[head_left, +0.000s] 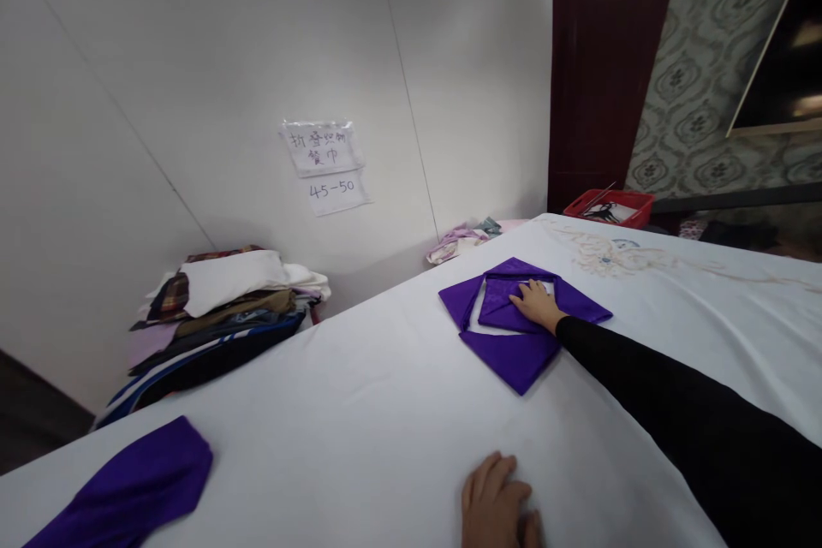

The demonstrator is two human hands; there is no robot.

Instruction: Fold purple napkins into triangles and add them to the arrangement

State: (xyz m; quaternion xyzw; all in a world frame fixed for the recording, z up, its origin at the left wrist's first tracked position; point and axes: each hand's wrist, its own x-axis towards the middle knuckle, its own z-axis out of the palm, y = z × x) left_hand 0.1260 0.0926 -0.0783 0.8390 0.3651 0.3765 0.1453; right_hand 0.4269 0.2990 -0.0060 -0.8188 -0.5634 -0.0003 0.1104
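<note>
A purple folded napkin (pixel 507 370) lies on the white tablecloth (pixel 360 428), its pointed flaps set around a purple square centre. White shows in the gaps between flaps and centre; I cannot tell whether that is tablecloth or another cloth. My right hand (pixel 537 305), in a black sleeve, rests palm down on the right part of the centre, fingers apart, hiding some of it. Closer to me, my left hand (pixel 493 501) lies on the tablecloth with loosely bent fingers apart, holding nothing. Another purple cloth (pixel 145 475) lies at the lower left, cut off by the frame.
Against the white wall (pixel 257 43) stands a pile of folded clothes (pixel 224 317), beyond the table's left edge. Pinkish cloths (pixel 455 244) lie at the far edge. A red basket (pixel 610 207) with things inside stands past the far corner. Paper signs (pixel 324 150) hang on the wall.
</note>
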